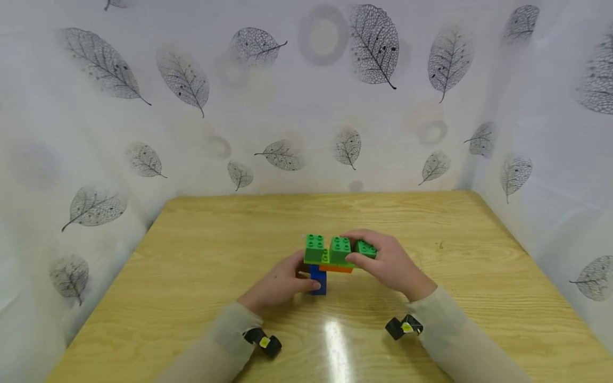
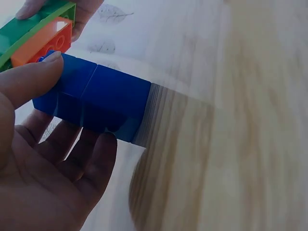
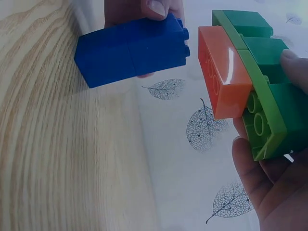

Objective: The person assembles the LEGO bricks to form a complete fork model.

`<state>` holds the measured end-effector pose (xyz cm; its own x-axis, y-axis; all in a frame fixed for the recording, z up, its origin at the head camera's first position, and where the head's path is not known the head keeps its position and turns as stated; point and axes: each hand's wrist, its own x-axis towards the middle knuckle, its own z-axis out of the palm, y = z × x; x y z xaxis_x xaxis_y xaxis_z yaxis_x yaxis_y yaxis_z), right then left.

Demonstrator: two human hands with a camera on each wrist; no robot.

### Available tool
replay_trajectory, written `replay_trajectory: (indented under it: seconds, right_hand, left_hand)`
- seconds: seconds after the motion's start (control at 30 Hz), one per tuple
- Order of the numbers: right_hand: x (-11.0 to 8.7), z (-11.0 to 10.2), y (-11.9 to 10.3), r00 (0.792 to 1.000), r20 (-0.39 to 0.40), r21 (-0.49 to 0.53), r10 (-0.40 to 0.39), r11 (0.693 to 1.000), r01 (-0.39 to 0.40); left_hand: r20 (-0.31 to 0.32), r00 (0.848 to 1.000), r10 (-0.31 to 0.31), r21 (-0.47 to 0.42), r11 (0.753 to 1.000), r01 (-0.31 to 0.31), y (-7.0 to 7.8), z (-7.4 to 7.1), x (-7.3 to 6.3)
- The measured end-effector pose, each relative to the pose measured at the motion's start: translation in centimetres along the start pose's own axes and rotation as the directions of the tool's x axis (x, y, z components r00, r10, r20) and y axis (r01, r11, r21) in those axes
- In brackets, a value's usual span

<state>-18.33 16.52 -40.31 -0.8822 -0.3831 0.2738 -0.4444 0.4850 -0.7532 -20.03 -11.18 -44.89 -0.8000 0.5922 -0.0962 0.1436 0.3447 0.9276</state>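
My left hand (image 1: 278, 283) grips a stack of two blue toy building bricks (image 3: 132, 50), thumb on one side and fingers on the other. It stands upright at the table. With thumb and fingers, my right hand (image 1: 394, 261) holds a joined piece: several green bricks (image 1: 340, 249) on a lime-green plate (image 3: 262, 98), with an orange brick (image 3: 225, 72) under the plate. In the right wrist view a narrow gap shows between the blue studs and the orange brick. The left wrist view shows the blue bricks (image 2: 113, 94) overlapping the orange one.
A wooden table (image 1: 230, 229) lies under both hands. Behind and beside it hangs a pale cloth (image 1: 297, 101) printed with dark leaves. Black devices with yellow marks, such as the left one (image 1: 263, 342), sit at both wrists.
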Motion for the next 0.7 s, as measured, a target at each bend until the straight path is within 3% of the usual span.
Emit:
replay_trajectory:
  seconds: [0.3, 0.4, 0.57, 0.7]
  right_hand:
    - [0.0, 0.0, 0.0, 1.000, 0.012, 0.016, -0.020, 1.000, 0.020]
    - [0.0, 0.0, 0.0, 1.000, 0.012, 0.008, -0.026, 1.000, 0.026]
    - [0.0, 0.0, -0.1, 0.999, 0.015, 0.001, -0.037, 0.999, 0.036]
    - [0.0, -0.1, -0.3, 0.999, 0.020, 0.012, -0.045, 0.999, 0.045]
  left_hand:
    - [0.021, 0.997, 0.073, -0.100, 0.992, -0.071, 0.6, 2.4, 1.4]
    - [0.018, 0.998, 0.057, -0.099, 0.994, -0.054, 0.6, 2.9, 1.6]
    - [0.010, 1.000, 0.011, -0.100, 0.995, -0.010, 0.8, 2.9, 1.3]
    - [-0.014, 0.999, 0.037, -0.084, 0.996, -0.038, 1.3, 2.0, 0.6]
